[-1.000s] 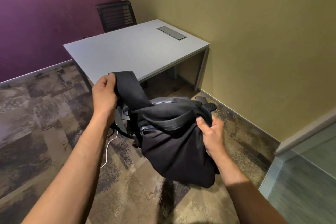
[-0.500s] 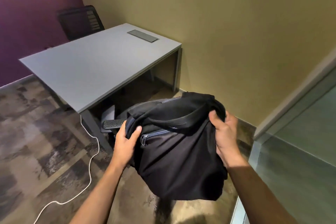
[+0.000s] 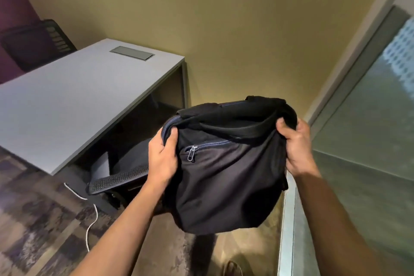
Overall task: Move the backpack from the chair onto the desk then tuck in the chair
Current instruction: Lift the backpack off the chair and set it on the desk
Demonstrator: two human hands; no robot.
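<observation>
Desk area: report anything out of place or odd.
A white cable trails loose across the carpet near the desk leg. Otherwise nothing stands out; both hands hold the backpack in the air.

Dim, warm indoor light, deep shadow beneath the desk (image 3: 67,105), soft motion blur, wide-angle bending at the edges.

the backpack (image 3: 226,177) hangs in the air right of the desk (image 3: 74,96), with the left hand (image 3: 162,159) at its left edge and the right hand (image 3: 298,148) at its upper right. a chair (image 3: 125,172) sits below and left of it, partly under the desk. a second chair (image 3: 33,42) stands behind the desk. a cable (image 3: 91,222) lies on the floor by the desk's near corner.
</observation>
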